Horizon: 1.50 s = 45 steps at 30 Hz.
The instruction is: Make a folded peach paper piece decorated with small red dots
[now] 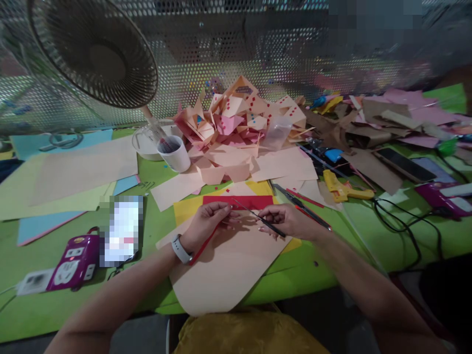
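Observation:
My right hand (pixel 282 221) is closed around the dark handle of a slim pointed tool (pixel 271 225), which looks like tweezers. Its thin tip points left, over a strip of red paper (pixel 254 200). Close to that tip, my left hand (pixel 210 219) has thumb and forefinger pinched together; whatever is between them is too small to make out. Under both hands lies a large pale peach sheet (pixel 221 275), with yellow paper (pixel 182 209) beneath it. A narrow red strip (pixel 205 244) runs beside my left wrist. Tiny red squares (pixel 227 190) lie just beyond the red paper.
A craft knife (pixel 311 216) and yellow glue gun (pixel 341 189) lie to the right, with black cables. Cut paper shapes (pixel 232 118) are heaped at the back. At left are a fan (pixel 99 54), white cup (pixel 175 155), phone (pixel 121 228) and purple power strip (pixel 73 263).

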Motion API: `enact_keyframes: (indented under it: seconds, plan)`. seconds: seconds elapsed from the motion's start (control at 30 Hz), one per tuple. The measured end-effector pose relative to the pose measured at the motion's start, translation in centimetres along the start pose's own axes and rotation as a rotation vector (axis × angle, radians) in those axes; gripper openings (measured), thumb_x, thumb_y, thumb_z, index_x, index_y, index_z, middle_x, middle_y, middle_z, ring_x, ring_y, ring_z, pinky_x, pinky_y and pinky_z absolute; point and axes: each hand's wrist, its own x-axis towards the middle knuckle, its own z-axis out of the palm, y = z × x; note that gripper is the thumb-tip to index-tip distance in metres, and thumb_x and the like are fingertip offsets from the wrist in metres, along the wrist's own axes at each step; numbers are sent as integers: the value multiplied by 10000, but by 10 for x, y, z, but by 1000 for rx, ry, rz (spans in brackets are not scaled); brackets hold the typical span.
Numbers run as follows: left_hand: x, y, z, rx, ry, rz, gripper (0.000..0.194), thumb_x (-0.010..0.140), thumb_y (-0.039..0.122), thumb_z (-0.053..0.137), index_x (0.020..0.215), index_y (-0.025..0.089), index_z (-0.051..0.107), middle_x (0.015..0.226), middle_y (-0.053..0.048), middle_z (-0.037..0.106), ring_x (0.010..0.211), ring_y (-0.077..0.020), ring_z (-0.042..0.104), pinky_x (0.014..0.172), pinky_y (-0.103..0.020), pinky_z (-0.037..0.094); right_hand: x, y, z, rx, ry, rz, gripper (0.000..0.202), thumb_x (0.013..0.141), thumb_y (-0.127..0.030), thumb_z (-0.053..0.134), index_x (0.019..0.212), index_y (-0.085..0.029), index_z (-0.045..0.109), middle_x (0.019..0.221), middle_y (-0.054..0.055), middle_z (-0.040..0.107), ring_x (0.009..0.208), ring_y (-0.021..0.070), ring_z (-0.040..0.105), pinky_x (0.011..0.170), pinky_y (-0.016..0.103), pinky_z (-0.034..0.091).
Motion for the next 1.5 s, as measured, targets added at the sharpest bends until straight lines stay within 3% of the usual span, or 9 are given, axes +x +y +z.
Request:
enact_keyframes:
  seconds: [0.33,0.9,1.5]
  plan:
    - [-3,5,2,-6,22,19,455,706,484,825,971,131,714,876,-92,783,719,-165,730,676,-264,585,-4,-8,1,19,-13,29,551,590,-467,883,956,-140,634,682,-29,622,510,76,577,495,213,516]
    - [-4,6,5,3,-12,10,420,721,478,816,939,131,721,897,-95,782,727,-161,729,708,-275,587,0,-2,3,20,-71,27,539,601,-479,877,950,-144,640,652,-40,612,503,69,553,477,207,496]
    - [-4,2,1,-8,22,-44,396,738,474,805,934,139,726,845,-96,777,682,-158,719,562,-215,540,-1,-1,2,34,-36,25,536,592,-464,886,945,-141,644,633,-48,590,500,77,559,479,222,505]
